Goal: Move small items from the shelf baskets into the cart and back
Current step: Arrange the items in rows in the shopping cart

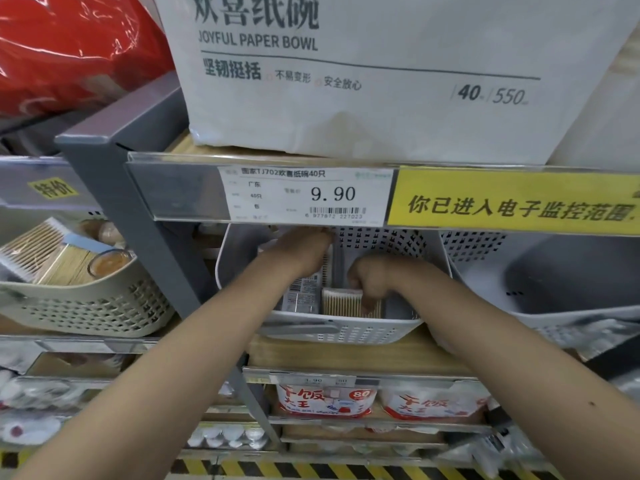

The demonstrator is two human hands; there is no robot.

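Both hands reach into a grey shelf basket (346,332): the left hand (304,251) lies on a barcoded packet (302,294), its grip unclear, while the right hand (372,280) curls around a cotton-swab pack (341,301). The overhanging price rail (304,195) could snag a lifted pack; a paper-bowl box (381,71) sits above.

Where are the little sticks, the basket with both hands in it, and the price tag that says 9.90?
pack of sticks (341,302), head view, on its front face.
white basket (346,332), head view, on its front wall.
price tag (308,195), head view, middle of the label.
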